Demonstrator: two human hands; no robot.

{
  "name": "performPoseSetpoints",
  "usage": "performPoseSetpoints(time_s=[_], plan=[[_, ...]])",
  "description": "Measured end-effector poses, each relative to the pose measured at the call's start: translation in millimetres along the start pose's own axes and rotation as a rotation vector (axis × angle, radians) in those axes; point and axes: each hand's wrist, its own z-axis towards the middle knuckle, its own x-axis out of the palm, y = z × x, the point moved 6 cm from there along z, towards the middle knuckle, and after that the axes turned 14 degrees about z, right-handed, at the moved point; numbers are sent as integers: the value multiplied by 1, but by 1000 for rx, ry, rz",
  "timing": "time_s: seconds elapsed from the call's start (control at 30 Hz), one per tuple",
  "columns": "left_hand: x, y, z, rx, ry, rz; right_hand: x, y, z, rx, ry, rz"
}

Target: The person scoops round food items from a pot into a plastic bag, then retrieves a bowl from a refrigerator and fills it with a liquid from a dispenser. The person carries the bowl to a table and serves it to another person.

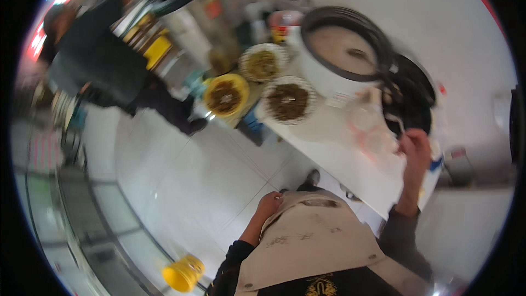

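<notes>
My right hand (415,144) is raised over the right end of a white table (328,152), beside a black pot or appliance (411,98); blur hides whether its bent fingers hold anything. My left hand (271,204) hangs at the left edge of the beige apron (312,238), fingers curled; its grip is unclear. Left of my right hand, blurred clear containers with red edges (372,131) stand on the table. Farther back is a large white cooker (341,49) with a dark rim and pale contents. Beside it are a patterned bowl of brown food (289,100) and a bowl of greenish food (264,62).
A yellow bowl of reddish-brown food (226,95) stands at the table's far left. Another person in dark clothes (102,53) stands at upper left near shelves. A yellow bucket (183,273) is on the tiled floor (185,176); glass-fronted cabinets (98,205) line the left.
</notes>
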Motion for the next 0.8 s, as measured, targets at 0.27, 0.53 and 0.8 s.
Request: performPoseSetpoints(time_s=[0.27, 0.53, 0.8], plan=[[-6, -16, 62, 64, 224, -3, 34, -36, -1, 287, 197, 257], [-43, -63, 82, -50, 270, 27, 46, -75, -23, 495, 314, 265], [-23, -93, 82, 243, 329, 272, 61, -98, -38, 548, 366, 142]])
